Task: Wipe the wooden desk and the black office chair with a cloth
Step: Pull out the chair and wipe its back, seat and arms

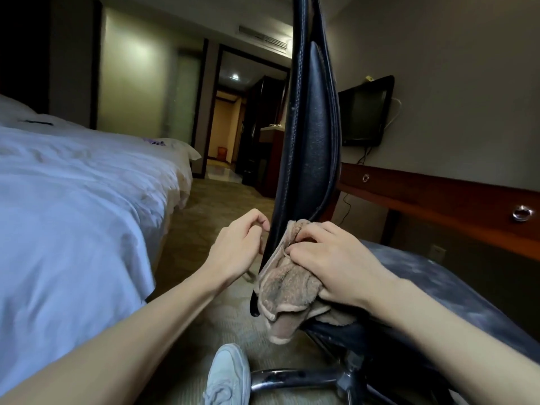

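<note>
Cloth (289,285), beige-brown and bunched in folds, lies against the lowest part of the backrest (309,141) of the black office chair, where the backrest meets the seat (438,282); one corner of it hangs down past the seat edge. The right hand (336,264) lies on top of the cloth from the seat side, its fingers curled and digging into the folds, its thumb at the lower edge, so it grips the cloth and presses it on the chair. The left hand (236,244) is on the other side of the backrest, just beside its edge, with the fingers curled in; I cannot tell if it holds the edge or only comes near it. The backrest stands upright and is seen from its side, with pale stitching along the edge. The seat is dark with greyish worn patches. Below it a shiny metal base (306,378) spreads over the carpet (222,200), and a white shoe (229,375) stands just beside this base. To the right, behind the seat, the wooden desk (438,200) runs along the wall, with a round metal pull (522,213) on its front. A dark television (365,112) hangs on the wall above the desk. To the left is a bed (73,200) with white sheets.
</note>
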